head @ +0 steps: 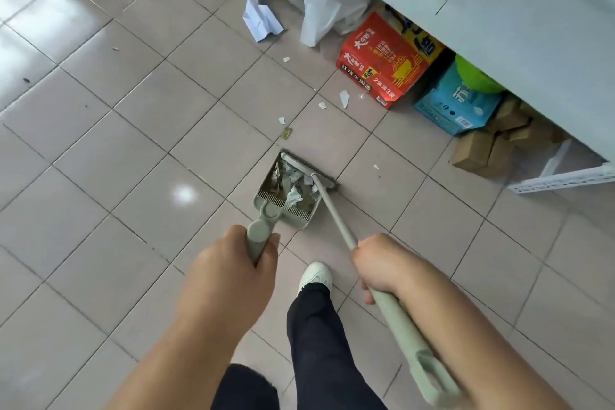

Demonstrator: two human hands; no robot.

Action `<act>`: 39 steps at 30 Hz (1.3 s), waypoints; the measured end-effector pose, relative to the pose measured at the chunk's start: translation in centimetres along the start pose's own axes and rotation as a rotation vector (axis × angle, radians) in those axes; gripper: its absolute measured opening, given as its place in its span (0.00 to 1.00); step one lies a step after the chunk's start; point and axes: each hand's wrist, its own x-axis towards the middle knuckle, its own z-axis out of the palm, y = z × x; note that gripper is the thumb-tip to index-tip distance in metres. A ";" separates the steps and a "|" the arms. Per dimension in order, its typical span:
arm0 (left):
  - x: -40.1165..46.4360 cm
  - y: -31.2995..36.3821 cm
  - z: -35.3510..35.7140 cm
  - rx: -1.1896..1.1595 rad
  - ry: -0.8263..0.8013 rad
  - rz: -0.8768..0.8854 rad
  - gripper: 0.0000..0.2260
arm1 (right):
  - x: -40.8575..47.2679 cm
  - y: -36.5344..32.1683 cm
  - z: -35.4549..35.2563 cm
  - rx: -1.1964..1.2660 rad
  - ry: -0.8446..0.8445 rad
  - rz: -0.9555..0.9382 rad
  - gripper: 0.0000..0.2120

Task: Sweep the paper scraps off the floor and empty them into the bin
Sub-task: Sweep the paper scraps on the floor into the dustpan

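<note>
With the left hand (233, 253) gripping the dustpan (286, 191) flat and the right hand (379, 263) gripping the broom (327, 206), short strokes should draw the stray scraps (344, 98) in.

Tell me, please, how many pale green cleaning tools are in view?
2: the dustpan, gripped by the left hand, holding paper scraps; the broom, gripped by the right hand, its head at the pan's mouth. None looks hidden.

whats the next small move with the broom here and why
Probably reach the pale green broom, held by the right hand, out to the white paper scraps near the red carton and draw them back to the green dustpan gripped by the left hand. The pan already holds scraps; several still lie beyond its mouth.
</note>
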 end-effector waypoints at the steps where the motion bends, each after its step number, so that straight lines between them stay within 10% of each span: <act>1: 1.0 0.7 0.0 -0.002 0.006 -0.009 0.18 | 0.6 -0.7 -1.0 0.007 0.003 0.003 0.13; 26: 13.6 2.2 -6.6 0.076 0.030 -0.066 0.19 | 8.7 -17.9 -13.2 0.198 0.255 0.033 0.16; 39: 14.0 0.8 -7.2 0.090 0.023 -0.097 0.19 | 9.7 -15.5 -7.4 0.058 0.101 0.072 0.15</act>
